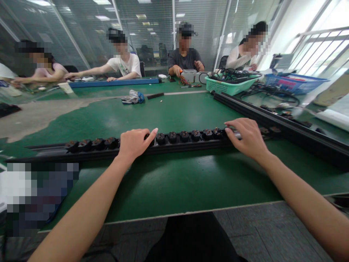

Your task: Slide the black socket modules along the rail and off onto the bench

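A long black power strip (180,145) lies across the green table in front of me, with a row of black socket modules (184,136) in its channel. My left hand (135,143) is wrapped over the strip left of its middle, thumb along the sockets. Near the strip's right end, my right hand (247,138) grips it with thumb and fingers curved around it. A silvery part (237,134) shows under the right palm; the palm hides most of it. Under the left hand, some sockets are covered.
Another long black rail (272,120) lies slantwise at the right. Behind it stand a green basket (231,85) of cables and a blue basket (297,87). A grey-blue glove (133,97) and a short black piece (155,96) lie farther back. Several co-workers sit across the table.
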`<state>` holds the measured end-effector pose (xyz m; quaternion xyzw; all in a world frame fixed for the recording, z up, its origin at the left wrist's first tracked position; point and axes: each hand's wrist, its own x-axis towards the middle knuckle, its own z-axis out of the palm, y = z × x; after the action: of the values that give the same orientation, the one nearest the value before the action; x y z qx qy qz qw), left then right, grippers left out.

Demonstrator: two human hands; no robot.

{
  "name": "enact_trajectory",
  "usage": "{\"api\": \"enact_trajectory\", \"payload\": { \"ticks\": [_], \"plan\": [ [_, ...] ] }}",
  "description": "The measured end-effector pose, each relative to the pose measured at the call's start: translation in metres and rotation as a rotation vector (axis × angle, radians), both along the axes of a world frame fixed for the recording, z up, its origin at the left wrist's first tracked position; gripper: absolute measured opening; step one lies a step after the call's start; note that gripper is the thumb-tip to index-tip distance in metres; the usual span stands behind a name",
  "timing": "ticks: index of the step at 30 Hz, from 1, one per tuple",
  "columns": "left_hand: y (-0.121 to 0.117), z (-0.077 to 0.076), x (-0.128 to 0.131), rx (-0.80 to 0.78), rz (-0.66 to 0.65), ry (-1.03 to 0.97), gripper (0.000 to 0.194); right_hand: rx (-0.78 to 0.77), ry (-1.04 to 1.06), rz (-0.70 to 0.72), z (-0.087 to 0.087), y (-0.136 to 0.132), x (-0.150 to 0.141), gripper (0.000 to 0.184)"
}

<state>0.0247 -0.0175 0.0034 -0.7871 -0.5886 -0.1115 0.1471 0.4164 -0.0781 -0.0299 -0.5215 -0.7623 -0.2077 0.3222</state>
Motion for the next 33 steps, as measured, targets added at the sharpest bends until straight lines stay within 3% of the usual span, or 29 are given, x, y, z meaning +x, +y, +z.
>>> {"api": "enact_trajectory", "payload": {
  "ticks": [3,10,20,33],
  "plan": [
    [0.000,0.000,0.000,0.003,-0.003,-0.001,0.080,-0.076,0.023,0.091,-0.004,0.000,-0.009,0.031],
    [-0.001,0.001,0.001,-0.001,-0.005,-0.002,0.080,-0.190,0.201,0.159,-0.008,0.004,-0.009,0.033],
    [-0.002,0.004,0.002,-0.015,0.003,-0.001,0.081,-0.131,0.134,-0.204,-0.012,0.003,0.000,0.034],
    [0.000,0.000,0.000,0.002,-0.008,0.000,0.080,-0.250,0.275,-0.154,-0.015,0.008,0.002,0.033]
  ]
}}
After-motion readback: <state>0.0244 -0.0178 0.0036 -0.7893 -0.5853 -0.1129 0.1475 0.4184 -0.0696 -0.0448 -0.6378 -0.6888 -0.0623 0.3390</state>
